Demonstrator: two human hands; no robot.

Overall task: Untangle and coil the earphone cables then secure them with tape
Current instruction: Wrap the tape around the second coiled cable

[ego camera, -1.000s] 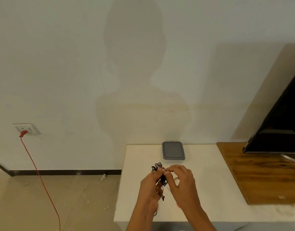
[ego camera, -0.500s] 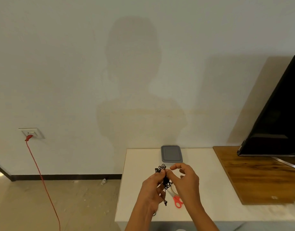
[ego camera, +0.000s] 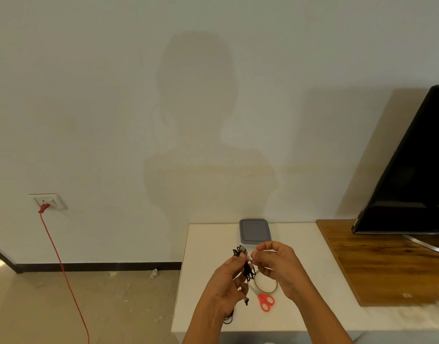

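head view is showing both hands working above the near half of a white table point(ego camera: 208, 247). the left hand point(ego camera: 224, 288) is gripping a black tangle of earphones point(ego camera: 247, 268), fingers curled round it, and the tangle is hanging in the air, off the table top. the right hand point(ego camera: 276, 266) is pinching a strand at the top of the tangle between thumb and forefinger. a loose end with the plug point(ego camera: 246, 301) is dangling below the left palm. a tape roll point(ego camera: 266, 292) is lying flat on the table under the hands, and red scissors point(ego camera: 266, 302) are lying just beside it, nearer the front edge. a grey lid point(ego camera: 254, 230) is sitting at the far edge. a wooden board point(ego camera: 377, 266) is adjoining the table's right edge, carrying a black screen point(ego camera: 411, 182).
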